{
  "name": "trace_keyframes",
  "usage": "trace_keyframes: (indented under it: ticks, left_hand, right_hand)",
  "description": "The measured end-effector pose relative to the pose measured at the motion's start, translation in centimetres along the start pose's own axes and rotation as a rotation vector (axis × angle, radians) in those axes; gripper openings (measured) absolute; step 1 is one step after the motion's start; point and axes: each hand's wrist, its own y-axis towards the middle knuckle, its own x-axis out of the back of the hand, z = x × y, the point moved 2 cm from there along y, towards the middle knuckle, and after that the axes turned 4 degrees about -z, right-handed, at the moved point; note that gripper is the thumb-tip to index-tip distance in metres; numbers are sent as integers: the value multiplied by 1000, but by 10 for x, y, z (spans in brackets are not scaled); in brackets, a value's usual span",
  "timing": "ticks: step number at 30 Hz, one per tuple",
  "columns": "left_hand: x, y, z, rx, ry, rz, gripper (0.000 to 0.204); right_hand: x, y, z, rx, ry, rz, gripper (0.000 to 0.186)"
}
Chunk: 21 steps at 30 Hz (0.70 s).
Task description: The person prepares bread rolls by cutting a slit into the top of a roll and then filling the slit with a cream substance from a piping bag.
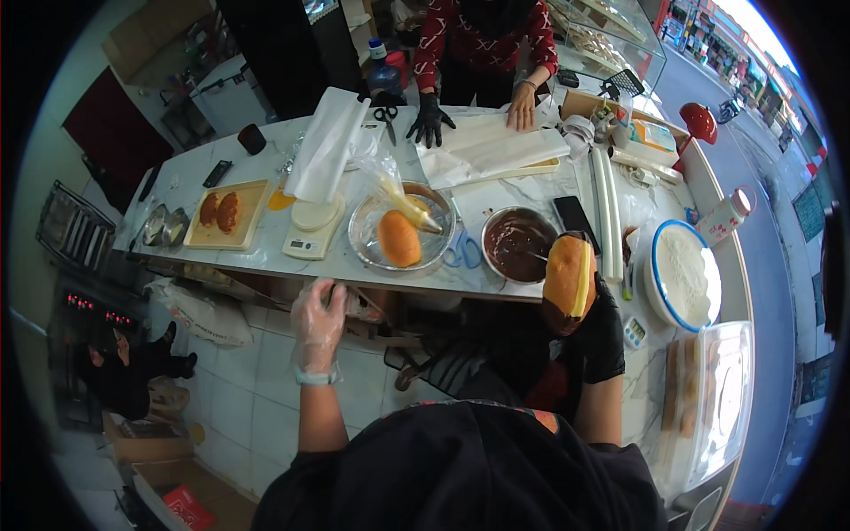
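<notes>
My right hand [602, 336], in a black glove, grips a browned bread bun [563, 276] with a strip of yellow filling along its slit. The bun is held up just right of a steel bowl of chocolate [516, 241], with a utensil handle resting in it. My left hand [320, 320], in a clear plastic glove, is raised near the table's front edge, its fingers apart and holding nothing. Ahead of it, a round metal pan [361, 250] contains a plain golden bun [398, 238] and a piping bag [414, 205] with pale yellow filling.
Across the table, another person's hands [431, 120] rest on white paper sheets [487, 152]. Left lie a digital scale [306, 245] and a tray [257, 199] with two browned pieces. Blue scissors [462, 250], a phone [575, 221], a flour basin [660, 292] and a plastic box [722, 389] are nearby.
</notes>
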Motion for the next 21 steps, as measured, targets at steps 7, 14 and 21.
trace_keyframes:
  ticks: [7, 14, 21]
  left_hand:
    - [35, -78, 80, 238, -18, 53, 28]
    - [37, -90, 62, 129, -97, 25, 28]
    - [32, -105, 60, 195, -122, 54, 28]
  right_hand:
    - [-24, -61, -45, -113, -16, -20, 44]
    - [-36, -96, -51, -16, 3, -46, 41]
    - [-43, -92, -37, -183, -78, -47, 48]
